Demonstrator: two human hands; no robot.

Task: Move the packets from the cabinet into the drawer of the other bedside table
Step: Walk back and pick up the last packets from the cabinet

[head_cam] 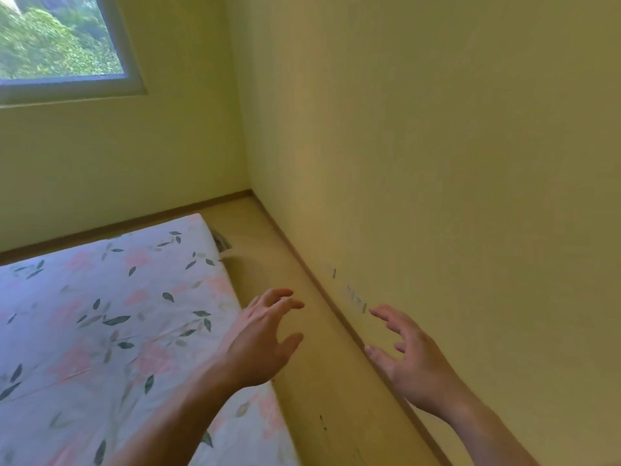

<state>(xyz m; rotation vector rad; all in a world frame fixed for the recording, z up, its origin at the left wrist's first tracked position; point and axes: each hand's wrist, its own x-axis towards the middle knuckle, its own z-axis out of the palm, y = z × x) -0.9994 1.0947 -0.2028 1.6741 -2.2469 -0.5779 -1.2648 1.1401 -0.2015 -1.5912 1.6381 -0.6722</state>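
Both hands hang in the air beside the bed point(111, 317), holding nothing. The left hand point(258, 338) hovers over the bed's near corner with its fingers spread and slightly bent; the right hand point(406, 358) is apart from it, out past the bed toward the wall point(437, 146), fingers loose and open. Between bed and wall runs a strip of bare floor point(268, 264), and a window point(57, 38) sits above the bed's far side.

No packets, cabinet or bedside table are in sight from here, so where they lie I cannot tell. Going by the task alone, packets are probably light and soft, perhaps a little slick, best pinched across the flat faces or gathered by the edges, several at once if they stack.
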